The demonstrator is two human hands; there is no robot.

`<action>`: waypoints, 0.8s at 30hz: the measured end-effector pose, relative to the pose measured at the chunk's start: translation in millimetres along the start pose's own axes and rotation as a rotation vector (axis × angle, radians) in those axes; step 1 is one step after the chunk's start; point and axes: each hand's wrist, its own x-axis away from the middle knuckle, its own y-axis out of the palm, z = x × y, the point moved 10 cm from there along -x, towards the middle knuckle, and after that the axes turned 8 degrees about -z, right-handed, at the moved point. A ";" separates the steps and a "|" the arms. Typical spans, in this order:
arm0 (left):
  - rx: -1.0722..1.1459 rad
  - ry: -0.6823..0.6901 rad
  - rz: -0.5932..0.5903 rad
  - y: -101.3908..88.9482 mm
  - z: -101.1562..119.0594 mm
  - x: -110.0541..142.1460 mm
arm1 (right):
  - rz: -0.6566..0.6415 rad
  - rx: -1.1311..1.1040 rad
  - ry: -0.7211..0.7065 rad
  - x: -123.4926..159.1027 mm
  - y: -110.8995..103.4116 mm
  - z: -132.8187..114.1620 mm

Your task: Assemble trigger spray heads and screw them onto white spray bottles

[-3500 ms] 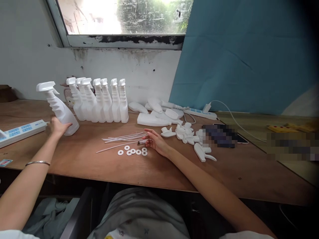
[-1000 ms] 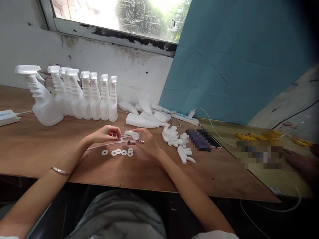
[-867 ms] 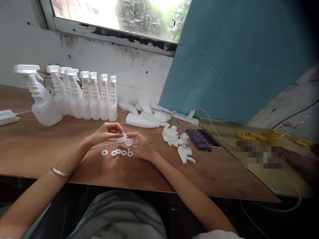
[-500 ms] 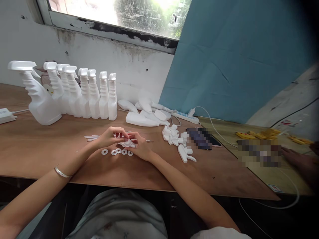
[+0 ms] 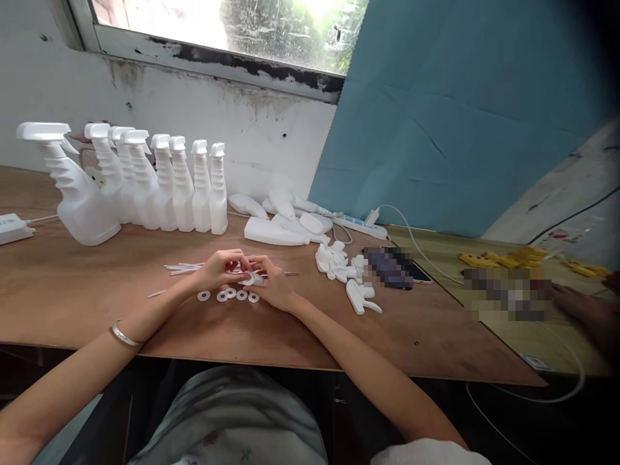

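My left hand [image 5: 217, 270] and my right hand [image 5: 272, 284] meet over the middle of the wooden table [image 5: 87, 290]. Both have fingers pinched closed on a small white plastic part [image 5: 250, 279] held between them. Just below the hands lie several white washers [image 5: 227, 296]. Thin white tubes [image 5: 184, 266] lie on the table to the left of my left hand. My left wrist wears a silver bracelet [image 5: 123, 336].
A row of white spray bottles [image 5: 159, 187] stands at the back left. Empty bottles [image 5: 278, 226] lie behind the hands, loose trigger heads [image 5: 341, 266] to the right. A phone [image 5: 394, 268], power strips [image 5: 361, 226] and another person's hand [image 5: 578, 307] are further right.
My left hand left the spray bottle at the far left and joined my right hand at the table's middle. Both now pinch a small white part, close over the washers.
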 end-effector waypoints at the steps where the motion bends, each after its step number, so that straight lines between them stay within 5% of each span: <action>1: -0.012 0.009 0.008 -0.5 1.1 0.0 | 0.000 -0.008 0.003 -0.2 -0.2 0.1; 13: -0.025 0.082 0.000 -4.3 11.0 1.3 | 0.059 0.000 -0.022 1.7 -4.9 -1.6; 24: -0.075 0.139 -0.039 1.2 10.6 1.2 | 0.017 0.307 -0.164 1.3 -0.4 -14.4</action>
